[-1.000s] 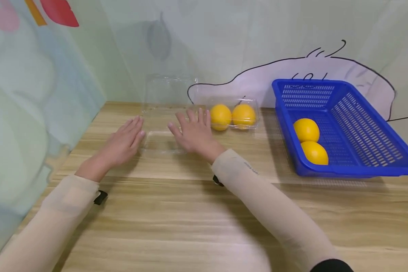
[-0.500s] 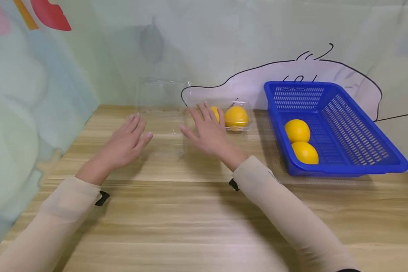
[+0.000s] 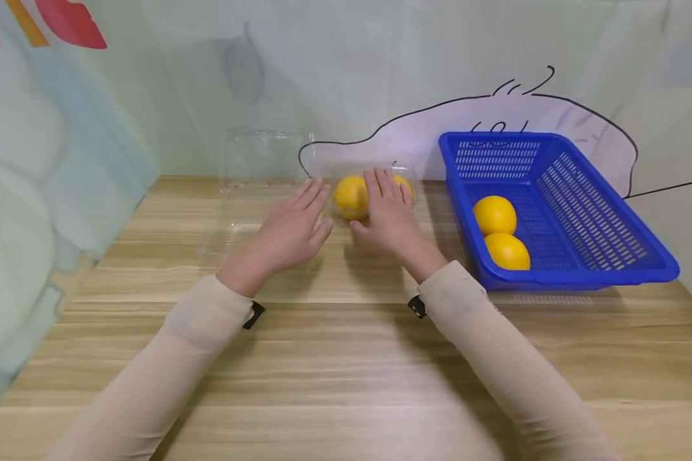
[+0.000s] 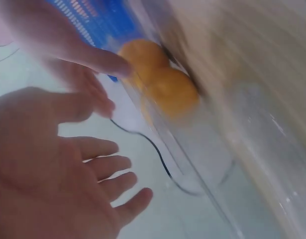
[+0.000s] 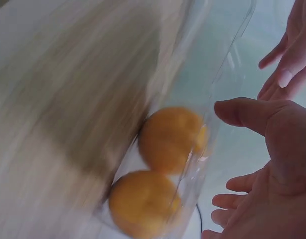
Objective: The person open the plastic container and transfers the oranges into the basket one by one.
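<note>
Two oranges (image 3: 350, 197) sit side by side in a clear plastic box (image 5: 192, 174) near the back wall. My right hand (image 3: 391, 218) reaches over this box with its fingers extended and partly hides one orange. Its palm and spread fingers show in the right wrist view, apart from the fruit. To the left, my left hand (image 3: 288, 234) hovers with extended fingers and grips nothing. Beneath and beside it stands another clear plastic box (image 3: 236, 227), its lid raised against the wall. Motion blurs both wrist views.
A blue plastic basket (image 3: 588, 275) stands at the right with two more oranges (image 3: 494, 216) along its left side. The wooden table (image 3: 334, 371) meets a printed wall sheet (image 3: 346, 77) at the back and left.
My right hand has moved right, from beside the oranges to over their box. My left hand has followed rightward, now over the box with the raised lid. The head view has shifted slightly.
</note>
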A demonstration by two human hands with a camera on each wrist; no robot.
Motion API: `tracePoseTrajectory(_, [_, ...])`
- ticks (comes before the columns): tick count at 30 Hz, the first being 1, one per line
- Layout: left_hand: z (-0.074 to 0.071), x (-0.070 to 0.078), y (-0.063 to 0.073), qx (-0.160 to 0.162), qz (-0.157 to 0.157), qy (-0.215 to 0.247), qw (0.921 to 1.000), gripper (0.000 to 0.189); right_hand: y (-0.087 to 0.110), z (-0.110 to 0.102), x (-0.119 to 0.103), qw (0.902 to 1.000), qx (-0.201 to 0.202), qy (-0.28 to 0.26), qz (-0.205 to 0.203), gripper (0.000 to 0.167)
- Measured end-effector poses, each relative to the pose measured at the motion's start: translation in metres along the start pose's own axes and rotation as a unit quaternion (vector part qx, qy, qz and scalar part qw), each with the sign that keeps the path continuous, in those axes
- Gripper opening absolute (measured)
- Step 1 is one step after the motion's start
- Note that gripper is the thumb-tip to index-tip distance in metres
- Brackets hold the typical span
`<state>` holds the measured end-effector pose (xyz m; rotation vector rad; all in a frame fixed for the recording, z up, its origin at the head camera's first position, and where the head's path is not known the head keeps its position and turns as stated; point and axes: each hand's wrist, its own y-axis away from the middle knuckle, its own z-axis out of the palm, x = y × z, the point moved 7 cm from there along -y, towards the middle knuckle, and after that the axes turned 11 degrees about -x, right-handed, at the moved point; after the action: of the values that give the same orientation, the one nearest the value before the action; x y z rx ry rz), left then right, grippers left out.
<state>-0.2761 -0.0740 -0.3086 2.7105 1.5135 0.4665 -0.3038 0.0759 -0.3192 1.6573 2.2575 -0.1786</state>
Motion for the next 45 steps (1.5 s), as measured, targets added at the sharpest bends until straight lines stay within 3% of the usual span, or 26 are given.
tracePoseTrajectory(4, [0.007, 0.016, -0.02, -0.029, -0.017, -0.013, 0.9994, 0.078, -0.001, 0.001, 0.014, 0.9998, -0.008, 0.006, 0.017, 0.097])
tracePoseTrajectory(8, [0.013, 0.029, -0.03, -0.046, -0.021, -0.019, 0.9985, 0.084, -0.002, 0.002, 0.024, 0.9992, -0.014, 0.013, 0.034, 0.1])
tracePoseTrajectory(13, [0.015, 0.038, -0.038, -0.038, -0.028, -0.007, 0.9989, 0.083, -0.004, 0.003, 0.029, 0.9988, -0.012, 0.022, 0.042, 0.097])
tracePoseTrajectory(21, [0.021, 0.045, -0.056, -0.034, -0.049, -0.019, 0.998, 0.085, -0.007, 0.009, 0.034, 0.9979, -0.027, 0.035, 0.048, 0.074])
tracePoseTrajectory(34, [0.028, 0.04, -0.07, -0.051, -0.074, -0.035, 0.9953, 0.087, -0.011, 0.005, 0.041, 0.9975, -0.025, 0.06, 0.028, 0.07])
tracePoseTrajectory(45, [0.027, 0.05, -0.066, -0.04, -0.079, -0.088, 0.9922, 0.086, -0.004, -0.003, 0.038, 0.9967, -0.021, 0.077, 0.019, 0.063])
